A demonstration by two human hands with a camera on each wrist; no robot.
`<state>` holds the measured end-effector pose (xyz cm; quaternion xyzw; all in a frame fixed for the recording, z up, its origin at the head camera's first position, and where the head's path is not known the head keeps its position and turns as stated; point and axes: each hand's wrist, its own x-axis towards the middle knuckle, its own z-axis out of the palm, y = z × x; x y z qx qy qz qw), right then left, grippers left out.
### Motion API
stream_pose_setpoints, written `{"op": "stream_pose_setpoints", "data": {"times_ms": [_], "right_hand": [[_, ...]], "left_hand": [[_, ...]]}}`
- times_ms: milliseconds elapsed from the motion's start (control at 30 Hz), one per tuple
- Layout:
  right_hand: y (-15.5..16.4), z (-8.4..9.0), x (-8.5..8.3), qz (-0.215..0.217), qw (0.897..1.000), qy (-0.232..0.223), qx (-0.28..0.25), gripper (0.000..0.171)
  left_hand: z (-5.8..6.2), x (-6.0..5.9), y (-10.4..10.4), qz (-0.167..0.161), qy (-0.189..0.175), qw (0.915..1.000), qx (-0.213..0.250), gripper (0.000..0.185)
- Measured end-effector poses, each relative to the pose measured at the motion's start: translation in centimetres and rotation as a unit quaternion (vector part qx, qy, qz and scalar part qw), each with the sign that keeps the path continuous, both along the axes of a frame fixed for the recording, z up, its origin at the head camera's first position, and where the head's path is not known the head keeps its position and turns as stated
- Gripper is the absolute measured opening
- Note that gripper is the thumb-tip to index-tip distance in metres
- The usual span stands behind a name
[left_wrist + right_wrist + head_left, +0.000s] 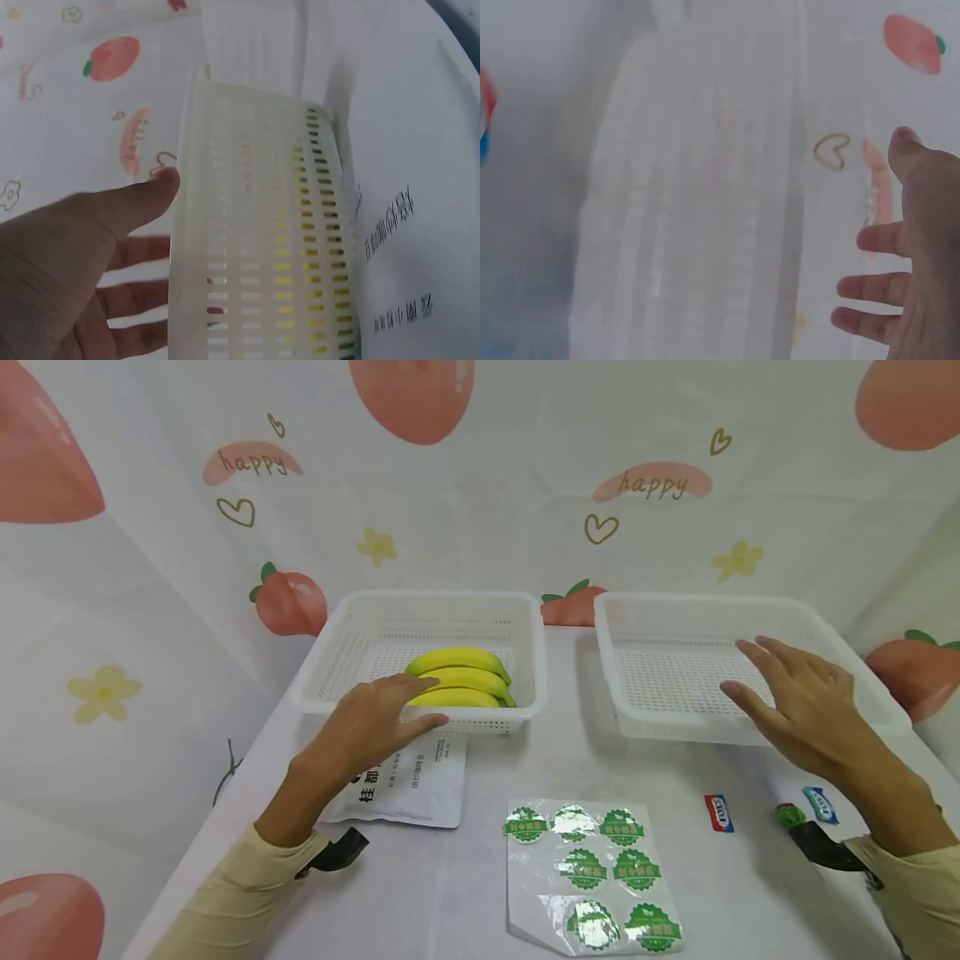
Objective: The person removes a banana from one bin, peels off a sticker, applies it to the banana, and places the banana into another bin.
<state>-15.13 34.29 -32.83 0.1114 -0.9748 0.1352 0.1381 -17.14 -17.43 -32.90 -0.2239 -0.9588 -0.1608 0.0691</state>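
Note:
My left hand [375, 718] is at the front rim of the left white plastic basket [352, 610], its fingers reaching over toward the yellow bananas [465, 678] inside. In the left wrist view, the thumb of that hand [67, 255] is right at the basket's rim and the fingers extend past it. Through the slots of the basket wall [247, 225] the bananas show yellow. Over the right white basket [645, 727], my right hand [810, 702] hovers with fingers spread and nothing in it. The right wrist view shows its fingers apart, away from the basket wall [675, 225].
A white printed pouch [427, 785] lies before the left basket. Nearer me is a sheet [540, 877] of round green stickers. On the right lie a red-and-blue wrapped candy [718, 813], a teal wrapped candy [822, 805] and a small green item [790, 814]. A patterned cloth [480, 510] hangs behind.

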Motion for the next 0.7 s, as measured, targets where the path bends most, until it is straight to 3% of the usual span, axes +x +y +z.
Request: {"op": "stream_pose_setpoints", "data": {"times_ms": [233, 467, 567, 700], "right_hand": [[-5.4, 1.8, -1.0, 0.061, 0.993, 0.007, -0.1, 0.063], [-12.2, 2.8, -2.4, 0.148, 0.974, 0.002, -0.171, 0.05], [-15.0, 2.7, -3.6, 0.182, 0.961, -0.034, -0.205, 0.047], [-18.6, 2.5, -5.2, 0.206, 0.944, -0.117, -0.228, 0.05]], "left_hand": [[-0.4, -0.2, 0.6, -0.027, -0.035, 0.9969, 0.065, 0.04], [-0.9, -0.4, 0.3, -0.018, -0.067, 0.9935, 0.091, 0.035], [-0.9, -0.5, 0.3, -0.015, -0.075, 0.992, 0.1, 0.035], [-0.9, -0.8, 0.4, -0.014, -0.086, 0.9904, 0.107, 0.036]]}}
